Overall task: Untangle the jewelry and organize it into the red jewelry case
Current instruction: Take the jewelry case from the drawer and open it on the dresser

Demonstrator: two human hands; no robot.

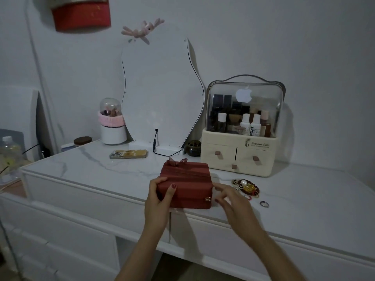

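Far left of the case (185, 184), off the surface (91, 169) edge, a clear bottle (9, 151) stands in shadow. Left of the case and back near the wall, a white pot (113, 133) with a pink band and a clear dome sits on the surface, and a phone (128, 154) lies flat between that pot and the case. Behind the case a wavy mirror (160, 94) leans on the wall with a black cable (162, 151) trailing from its foot. The red case stands closed at the front edge of the surface, a ribbon bow on its far side and a small metal clasp low on its near face. The left hand (160, 197) holds the case's left near corner, its grip curled round the edge with the thumb laid on top. The right hand (231, 197) is at the case's right side, fingers bent toward the lower right corner; I cannot tell whether its grip pinches anything. Just right of the case lies the tangled jewelry (246, 187), beads, a pearl and gold bits in one heap, with a lone ring (264, 204) nearer the front edge. Behind and right of the case stands a cream organizer (241, 155) with a clear lid over bottles, and a dark bowl (193, 148) beside it.
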